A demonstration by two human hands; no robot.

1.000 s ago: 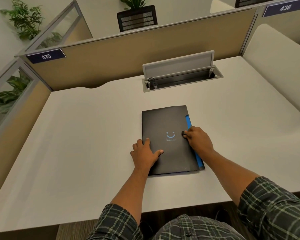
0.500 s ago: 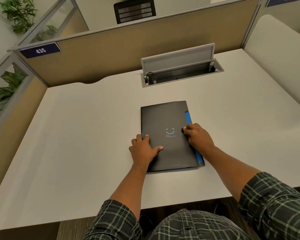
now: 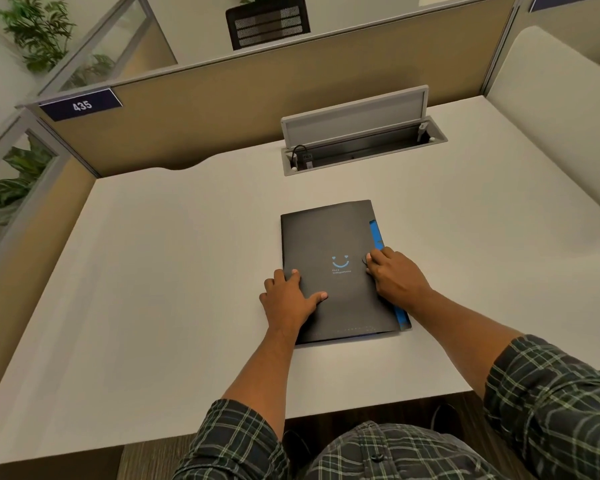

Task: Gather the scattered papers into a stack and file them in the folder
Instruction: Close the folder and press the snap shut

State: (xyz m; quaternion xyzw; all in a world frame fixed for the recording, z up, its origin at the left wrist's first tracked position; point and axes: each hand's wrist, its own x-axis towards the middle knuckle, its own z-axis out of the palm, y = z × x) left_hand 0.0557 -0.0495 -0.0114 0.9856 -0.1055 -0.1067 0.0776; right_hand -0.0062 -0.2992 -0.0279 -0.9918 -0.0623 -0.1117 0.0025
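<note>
A closed black folder (image 3: 329,233) with a blue smile logo lies flat in the middle of the white desk (image 3: 170,271). A blue inner edge (image 3: 375,233) shows along its right side. No loose papers are in sight. My left hand (image 3: 288,299) lies flat on the folder's lower left corner, fingers spread. My right hand (image 3: 395,275) sits at the folder's right edge, its fingertips pinched on a small black fastener (image 3: 364,261) there.
An open grey cable box (image 3: 361,147) with a raised lid is set into the desk behind the folder. Tan partitions (image 3: 257,98) close off the back and left. A white panel (image 3: 551,116) borders the right side.
Both hands stay on the folder in nearly the same places. The view has shifted slightly, and the right fingertips have worked at the fastener.
</note>
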